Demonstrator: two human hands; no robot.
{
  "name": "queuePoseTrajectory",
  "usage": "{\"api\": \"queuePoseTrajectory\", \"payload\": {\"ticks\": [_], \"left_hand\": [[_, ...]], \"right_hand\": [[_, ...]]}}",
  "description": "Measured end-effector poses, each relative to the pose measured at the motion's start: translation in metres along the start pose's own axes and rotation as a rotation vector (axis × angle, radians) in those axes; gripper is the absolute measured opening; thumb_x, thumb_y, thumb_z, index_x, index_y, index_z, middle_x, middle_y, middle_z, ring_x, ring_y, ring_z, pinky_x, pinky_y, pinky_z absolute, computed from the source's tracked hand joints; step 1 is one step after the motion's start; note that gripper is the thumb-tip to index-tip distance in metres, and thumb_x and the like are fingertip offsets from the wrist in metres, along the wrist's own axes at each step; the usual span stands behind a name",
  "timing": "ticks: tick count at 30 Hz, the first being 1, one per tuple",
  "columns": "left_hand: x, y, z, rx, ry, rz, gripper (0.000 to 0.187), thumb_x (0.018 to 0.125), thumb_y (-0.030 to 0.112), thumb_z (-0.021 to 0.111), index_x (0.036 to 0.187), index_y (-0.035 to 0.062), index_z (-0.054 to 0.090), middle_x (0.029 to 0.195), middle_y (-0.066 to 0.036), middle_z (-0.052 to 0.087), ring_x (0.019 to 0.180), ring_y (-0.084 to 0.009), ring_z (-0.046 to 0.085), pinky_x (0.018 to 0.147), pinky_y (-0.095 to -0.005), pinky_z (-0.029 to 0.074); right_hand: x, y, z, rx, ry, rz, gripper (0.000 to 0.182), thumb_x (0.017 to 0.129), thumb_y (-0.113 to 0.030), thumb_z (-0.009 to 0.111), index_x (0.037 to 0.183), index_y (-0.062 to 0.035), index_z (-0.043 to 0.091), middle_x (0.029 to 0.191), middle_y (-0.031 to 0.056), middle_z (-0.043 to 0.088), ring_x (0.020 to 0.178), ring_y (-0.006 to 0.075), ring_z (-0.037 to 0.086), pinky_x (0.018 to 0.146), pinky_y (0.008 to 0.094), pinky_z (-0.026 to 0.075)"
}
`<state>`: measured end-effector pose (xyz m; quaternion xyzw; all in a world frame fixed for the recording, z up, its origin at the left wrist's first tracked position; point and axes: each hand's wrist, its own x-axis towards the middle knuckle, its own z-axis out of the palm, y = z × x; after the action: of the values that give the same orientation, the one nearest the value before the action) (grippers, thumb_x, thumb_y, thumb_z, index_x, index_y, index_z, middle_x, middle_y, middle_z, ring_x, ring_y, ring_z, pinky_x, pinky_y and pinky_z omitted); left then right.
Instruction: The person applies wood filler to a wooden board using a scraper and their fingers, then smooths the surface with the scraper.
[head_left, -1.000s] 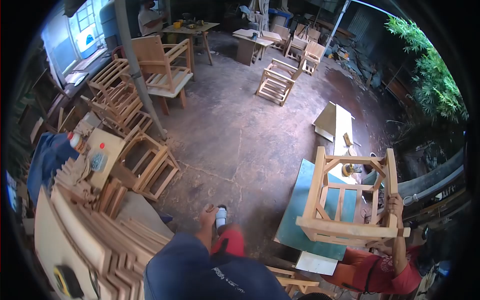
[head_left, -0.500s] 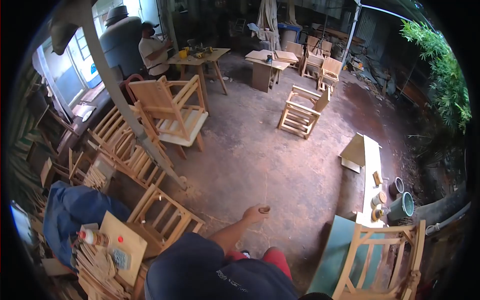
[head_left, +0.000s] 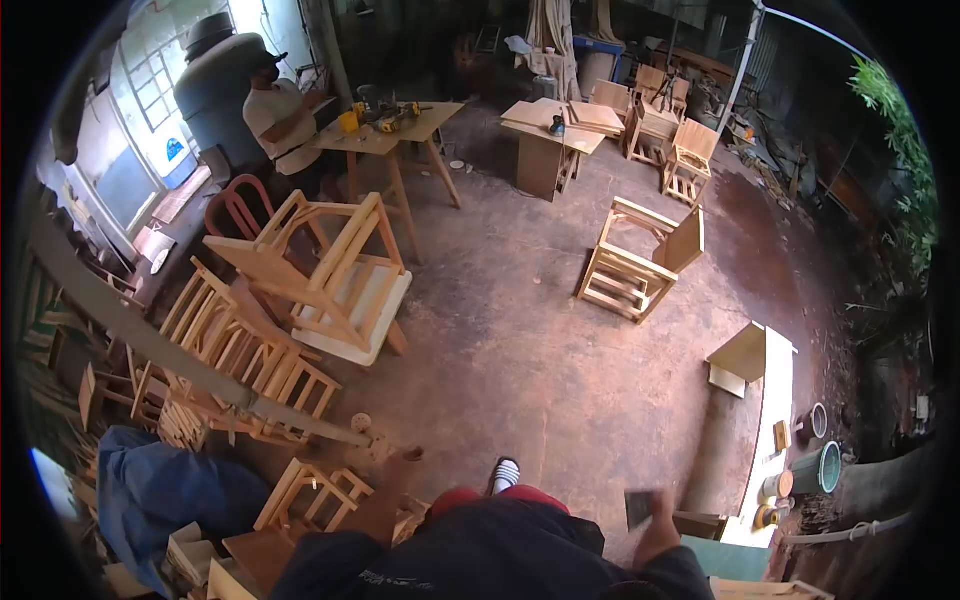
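My left hand (head_left: 400, 470) is low in front of me, left of my knees, closed around a small brown object (head_left: 413, 454) whose kind I cannot make out. To the right, my right hand (head_left: 659, 512) is smeared by motion. A dark, flat, rectangular piece (head_left: 638, 508) shows at its fingers, seemingly held there. Behind my left hand lies a wooden chair frame (head_left: 318, 495). Right of my right hand runs a long pale bench (head_left: 768, 430) with tins (head_left: 778, 485) on it.
A wooden chair (head_left: 640, 258) stands on the concrete floor ahead. Another chair (head_left: 318, 255) rests on a white-topped stand at left, beside stacked frames (head_left: 235, 350) and a slanting post (head_left: 200, 375). A co-worker (head_left: 280, 120) stands behind a tool table (head_left: 395, 140). Buckets (head_left: 817, 467) stand at right.
My view has shifted, and a striped sandal now shows ahead of my knees. My left hand has moved left with the brown object. My right hand has come into view with the dark flat piece.
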<state>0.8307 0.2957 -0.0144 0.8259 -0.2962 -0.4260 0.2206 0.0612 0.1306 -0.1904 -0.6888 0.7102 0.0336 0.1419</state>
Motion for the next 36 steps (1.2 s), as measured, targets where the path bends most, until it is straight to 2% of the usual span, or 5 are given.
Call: {"api": "queuePoseTrajectory", "payload": {"ticks": [8,13,18,25,36], "left_hand": [[0.085,-0.068,-0.044,-0.171,0.19,-0.403,0.071,0.084,0.046,0.071,0.141,0.0066,0.056,0.121,-0.016,0.065,0.108,-0.0314,0.064,0.093,-0.0388,0.049],[0.261,-0.019,-0.052,-0.394,0.167,-0.219,0.05,0.089,0.043,0.067,0.125,0.0088,0.065,0.099,-0.012,0.065,0.091,-0.0248,0.063,0.08,-0.0391,0.051],[0.521,0.131,-0.107,-0.799,-0.104,-0.019,0.044,0.103,0.033,0.05,0.136,0.0049,0.053,0.109,-0.016,0.066,0.093,-0.0249,0.065,0.083,-0.0354,0.051],[0.676,0.589,-0.246,0.192,0.175,0.239,0.039,0.085,0.036,0.066,0.11,0.0069,0.073,0.105,-0.014,0.074,0.1,-0.0324,0.07,0.086,-0.0407,0.054],[0.952,0.745,-0.144,0.158,0.128,0.172,0.061,0.075,0.04,0.077,0.129,0.0141,0.066,0.124,-0.016,0.067,0.117,-0.0323,0.063,0.102,-0.0416,0.046]], "right_hand": [[0.382,-0.569,-0.309,0.625,0.104,-0.411,0.031,0.086,-0.019,0.059,0.11,-0.0025,0.07,0.105,0.0226,0.071,0.104,0.0388,0.068,0.089,0.0439,0.052],[0.459,-0.725,-0.344,0.455,-0.009,-0.587,0.027,0.086,-0.017,0.062,0.111,-0.0083,0.069,0.1,0.0246,0.069,0.098,0.0439,0.066,0.086,0.0501,0.051],[0.569,-0.657,-0.309,0.334,-0.037,-0.352,0.031,0.083,-0.023,0.065,0.11,-0.0098,0.071,0.103,0.0218,0.071,0.1,0.0421,0.067,0.088,0.0489,0.053],[0.602,-0.44,-0.241,0.454,0.033,0.462,0.039,0.075,-0.025,0.055,0.098,-0.0014,0.075,0.096,0.0254,0.072,0.093,0.0431,0.07,0.082,0.0485,0.055],[0.919,-0.457,-0.245,0.45,0.215,0.46,0.036,0.086,-0.03,0.055,0.092,-0.0015,0.075,0.09,0.0262,0.071,0.087,0.0427,0.07,0.076,0.0497,0.054]]}}
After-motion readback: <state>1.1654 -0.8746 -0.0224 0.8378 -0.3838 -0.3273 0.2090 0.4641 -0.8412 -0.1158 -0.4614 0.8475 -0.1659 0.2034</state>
